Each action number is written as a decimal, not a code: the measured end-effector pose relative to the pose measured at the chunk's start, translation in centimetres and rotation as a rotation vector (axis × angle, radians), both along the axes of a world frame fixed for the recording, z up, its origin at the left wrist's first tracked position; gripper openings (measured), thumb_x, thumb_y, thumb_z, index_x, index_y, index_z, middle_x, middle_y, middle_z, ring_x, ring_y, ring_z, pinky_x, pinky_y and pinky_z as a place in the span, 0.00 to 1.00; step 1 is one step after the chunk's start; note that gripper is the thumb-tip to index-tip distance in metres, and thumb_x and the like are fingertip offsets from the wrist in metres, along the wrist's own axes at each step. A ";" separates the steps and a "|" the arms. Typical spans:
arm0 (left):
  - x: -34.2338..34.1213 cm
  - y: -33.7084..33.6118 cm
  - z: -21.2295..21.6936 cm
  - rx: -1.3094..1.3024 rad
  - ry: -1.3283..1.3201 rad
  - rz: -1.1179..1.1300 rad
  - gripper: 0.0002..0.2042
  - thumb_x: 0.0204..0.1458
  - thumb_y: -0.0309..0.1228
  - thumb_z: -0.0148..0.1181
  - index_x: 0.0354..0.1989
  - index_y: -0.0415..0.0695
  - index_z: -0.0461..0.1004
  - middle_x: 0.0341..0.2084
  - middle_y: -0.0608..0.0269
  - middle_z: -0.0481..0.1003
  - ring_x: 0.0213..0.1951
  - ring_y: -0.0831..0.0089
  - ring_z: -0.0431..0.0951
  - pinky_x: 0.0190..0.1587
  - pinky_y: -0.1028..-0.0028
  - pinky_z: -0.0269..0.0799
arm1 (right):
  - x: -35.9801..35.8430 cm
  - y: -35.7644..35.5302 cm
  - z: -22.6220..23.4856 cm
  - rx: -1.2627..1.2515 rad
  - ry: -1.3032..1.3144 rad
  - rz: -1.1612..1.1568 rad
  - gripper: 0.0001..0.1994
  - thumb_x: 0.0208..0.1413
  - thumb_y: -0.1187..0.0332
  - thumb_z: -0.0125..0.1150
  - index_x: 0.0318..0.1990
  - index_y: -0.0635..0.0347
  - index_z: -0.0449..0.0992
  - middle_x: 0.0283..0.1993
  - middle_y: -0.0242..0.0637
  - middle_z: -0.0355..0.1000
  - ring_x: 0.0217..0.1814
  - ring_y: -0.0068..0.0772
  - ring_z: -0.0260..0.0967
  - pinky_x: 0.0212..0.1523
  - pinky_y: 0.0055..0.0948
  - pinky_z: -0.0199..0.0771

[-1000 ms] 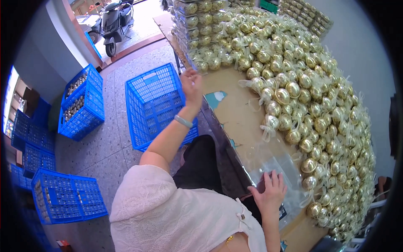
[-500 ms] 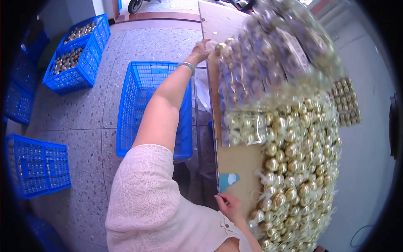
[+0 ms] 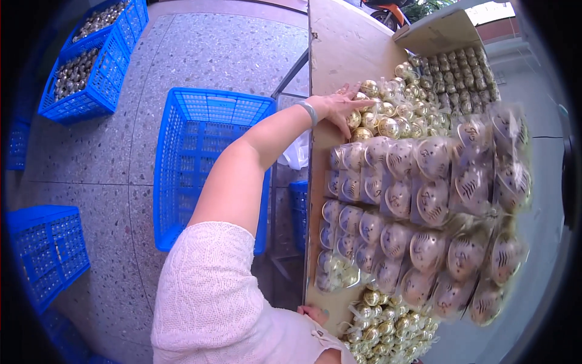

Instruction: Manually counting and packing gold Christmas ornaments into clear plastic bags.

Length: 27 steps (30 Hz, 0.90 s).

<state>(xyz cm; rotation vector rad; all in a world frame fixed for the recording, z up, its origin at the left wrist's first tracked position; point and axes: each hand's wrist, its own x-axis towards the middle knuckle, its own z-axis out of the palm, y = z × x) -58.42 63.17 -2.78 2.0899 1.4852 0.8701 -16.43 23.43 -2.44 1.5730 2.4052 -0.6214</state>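
Note:
My left hand (image 3: 339, 110) lies with its fingers spread on a heap of shiny gold balls (image 3: 388, 127) at the far part of the cardboard-topped table. The fingertips touch the balls at the heap's left side. Nearer to me, rows of clear plastic packs (image 3: 397, 200) hold round balls with dark printed marks. Another heap of gold balls (image 3: 379, 327) with pale ties lies at the near end. My right hand (image 3: 314, 313) is at the table's left edge, partly covered by my clothing; its fingers cannot be made out.
A blue plastic crate (image 3: 162, 176) stands on the speckled floor left of the table. Blue crates filled with small metallic balls (image 3: 76, 73) are at the far left, with another blue crate (image 3: 48, 249) nearer. An upright cardboard box (image 3: 445, 33) stands at the far right.
My left hand has moved from the table's left edge onto the far gold balls. The blurred plastic packs are now sharp and lie nearer me, covering much of the near heap. The view has shifted.

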 end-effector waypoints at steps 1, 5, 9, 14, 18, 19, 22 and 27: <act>0.5 0.4 0.2 0.001 -0.023 -0.019 0.56 0.20 0.53 0.72 0.64 0.71 0.45 0.64 0.40 0.30 0.61 0.30 0.34 0.63 0.51 0.40 | 0.7 -0.3 -0.4 -0.049 -0.107 0.015 0.12 0.48 0.53 0.55 0.22 0.46 0.77 0.16 0.36 0.69 0.16 0.38 0.68 0.16 0.39 0.64; 2.3 1.5 1.4 0.035 0.040 0.013 0.53 0.19 0.54 0.72 0.62 0.70 0.51 0.63 0.37 0.32 0.61 0.27 0.29 0.61 0.43 0.37 | 8.1 -1.7 -6.7 -0.552 -0.413 -0.695 0.15 0.44 0.51 0.60 0.33 0.51 0.78 0.24 0.35 0.73 0.32 0.39 0.72 0.35 0.34 0.69; 3.4 2.6 1.0 0.000 0.002 -0.018 0.49 0.19 0.54 0.72 0.60 0.71 0.57 0.63 0.38 0.34 0.60 0.27 0.27 0.60 0.39 0.33 | 8.9 0.2 -7.3 -0.562 -0.391 -0.678 0.15 0.44 0.51 0.60 0.33 0.50 0.78 0.24 0.35 0.73 0.31 0.39 0.72 0.35 0.34 0.69; 5.7 5.3 0.1 0.044 -0.034 -0.057 0.47 0.19 0.55 0.71 0.58 0.69 0.60 0.62 0.35 0.34 0.61 0.28 0.27 0.60 0.39 0.30 | 9.2 2.0 -7.0 -0.558 -0.359 -0.642 0.14 0.44 0.52 0.60 0.32 0.50 0.78 0.24 0.34 0.72 0.30 0.38 0.72 0.34 0.34 0.69; 8.3 8.4 -0.9 0.125 -0.063 -0.092 0.49 0.18 0.56 0.71 0.59 0.66 0.59 0.63 0.37 0.32 0.60 0.26 0.27 0.60 0.39 0.32 | 10.0 3.4 -6.3 -0.546 -0.342 -0.626 0.14 0.44 0.52 0.60 0.32 0.50 0.78 0.23 0.34 0.72 0.30 0.38 0.71 0.33 0.34 0.69; 8.7 8.9 -0.8 0.134 -0.065 -0.146 0.49 0.18 0.56 0.70 0.59 0.62 0.60 0.62 0.34 0.32 0.61 0.28 0.28 0.60 0.40 0.29 | 10.1 3.6 -6.2 -0.541 -0.338 -0.626 0.14 0.44 0.52 0.60 0.32 0.50 0.78 0.23 0.34 0.72 0.30 0.38 0.71 0.33 0.34 0.69; 9.9 10.4 -0.4 0.153 -0.075 -0.266 0.48 0.20 0.57 0.69 0.58 0.56 0.61 0.60 0.26 0.32 0.62 0.32 0.30 0.61 0.41 0.22 | 10.7 3.8 -5.7 -0.531 -0.325 -0.631 0.14 0.44 0.53 0.61 0.31 0.50 0.78 0.23 0.34 0.72 0.29 0.38 0.71 0.32 0.34 0.69; 11.6 12.3 -0.1 0.123 -0.074 -0.187 0.48 0.22 0.56 0.69 0.59 0.52 0.61 0.60 0.26 0.31 0.62 0.31 0.30 0.61 0.42 0.22 | 11.7 3.5 -5.0 -0.529 -0.307 -0.626 0.13 0.43 0.53 0.61 0.31 0.50 0.78 0.23 0.34 0.72 0.28 0.38 0.71 0.31 0.34 0.69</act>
